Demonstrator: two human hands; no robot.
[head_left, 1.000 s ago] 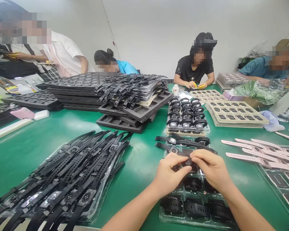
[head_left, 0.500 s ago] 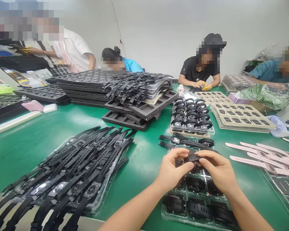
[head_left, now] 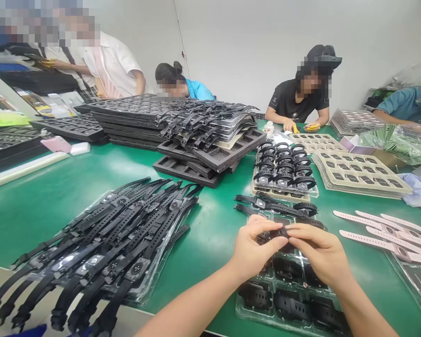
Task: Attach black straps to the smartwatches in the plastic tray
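My left hand point(head_left: 256, 248) and my right hand point(head_left: 317, 250) meet over a clear plastic tray point(head_left: 239, 306), fingertips almost touching. Both pinch a black watch strap point(head_left: 283, 231), mostly covered by my fingers; whether a watch body hangs from it is hidden. Below them, the tray's compartments hold black watches point(head_left: 291, 305) with their bands curled round. At its far end, a watch with its strap laid out flat point(head_left: 261, 203) lies across the tray, beside a looped one point(head_left: 307, 208).
At left, many black watches point(head_left: 138, 269) lie strap-out on another clear tray. Behind stand stacked black foam trays point(head_left: 210, 157), looped watches point(head_left: 282, 180) and beige trays point(head_left: 365, 187). Pink-strapped watches point(head_left: 375, 238) lie at right. Several co-workers sit or stand across the green table point(head_left: 210, 252).
My fingers have come closer together around the strap, which now shows less. The view has shifted slightly. Across the table, the hands of the co-worker in black have moved apart.
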